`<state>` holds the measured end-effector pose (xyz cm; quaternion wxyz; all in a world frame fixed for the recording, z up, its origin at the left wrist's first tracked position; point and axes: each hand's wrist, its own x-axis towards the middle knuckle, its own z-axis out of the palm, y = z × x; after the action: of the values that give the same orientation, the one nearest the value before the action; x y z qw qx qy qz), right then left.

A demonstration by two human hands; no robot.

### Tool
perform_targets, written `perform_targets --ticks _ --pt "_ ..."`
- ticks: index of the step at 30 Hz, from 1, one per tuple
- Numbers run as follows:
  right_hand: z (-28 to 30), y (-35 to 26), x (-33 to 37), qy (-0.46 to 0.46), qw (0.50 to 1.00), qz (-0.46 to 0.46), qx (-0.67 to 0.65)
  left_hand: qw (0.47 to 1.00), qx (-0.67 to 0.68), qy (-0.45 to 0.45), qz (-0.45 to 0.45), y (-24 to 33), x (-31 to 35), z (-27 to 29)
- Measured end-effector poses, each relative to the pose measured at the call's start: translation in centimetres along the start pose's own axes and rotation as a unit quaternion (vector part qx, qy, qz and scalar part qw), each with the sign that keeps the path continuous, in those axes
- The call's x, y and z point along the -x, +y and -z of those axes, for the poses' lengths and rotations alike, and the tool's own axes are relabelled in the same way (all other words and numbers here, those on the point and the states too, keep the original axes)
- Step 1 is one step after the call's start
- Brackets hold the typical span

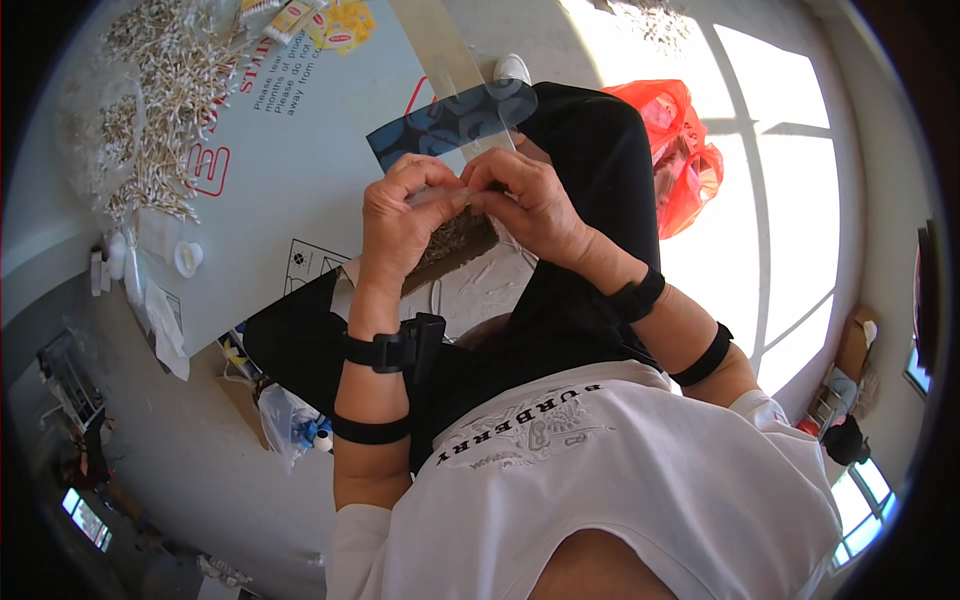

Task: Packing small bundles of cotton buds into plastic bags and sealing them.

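Note:
My left hand (398, 215) and my right hand (532, 200) meet over the near edge of the board, fingertips pinched together. Between them is a small piece of clear, thin plastic (458, 190), perhaps a bag; the fingers hide most of it. Just under the hands sits an open brown cardboard box (470, 258), holding thin brownish pieces too small to make out. Beyond my fingers lies a dark blue patterned strip (440, 122). A big heap of cotton swabs (165, 110) covers the board's far left.
The pale printed board (300, 180) serves as the work surface. Yellow packets (345, 28) lie at its far edge, and a small white round lid (188, 258) near its left edge. On the floor to the right stands a red plastic bag (665, 135); a clear bag (285, 420) sits lower left.

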<state>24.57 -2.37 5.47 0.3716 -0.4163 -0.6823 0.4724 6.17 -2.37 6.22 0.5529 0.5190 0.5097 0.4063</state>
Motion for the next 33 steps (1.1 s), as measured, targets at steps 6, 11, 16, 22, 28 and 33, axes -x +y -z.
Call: perform_targets --ticks 6,11,16,22,28,33 --pt "0.2 0.0 -0.1 0.027 0.999 -0.024 -0.021 0.97 -0.188 0.025 -0.154 0.8 0.9 1.7" --pt "-0.2 -0.2 -0.7 0.015 0.989 0.126 0.078 0.926 -0.282 0.027 -0.247 1.2 0.4 0.5" --pt "-0.6 -0.9 -0.7 -0.009 0.981 0.087 0.172 0.896 -0.327 0.04 -0.298 0.6 0.0 0.3" --pt "-0.9 -0.2 -0.6 0.009 0.987 0.088 0.136 0.899 -0.341 0.043 -0.27 1.0 1.1 2.0" --pt "-0.3 -2.2 -0.1 0.026 0.995 0.077 0.061 0.988 -0.011 0.152 0.034 0.3 2.9 3.5" --pt "0.0 -3.6 0.3 0.022 0.979 0.159 0.125 0.918 0.308 0.075 0.239 1.5 2.9 1.6"
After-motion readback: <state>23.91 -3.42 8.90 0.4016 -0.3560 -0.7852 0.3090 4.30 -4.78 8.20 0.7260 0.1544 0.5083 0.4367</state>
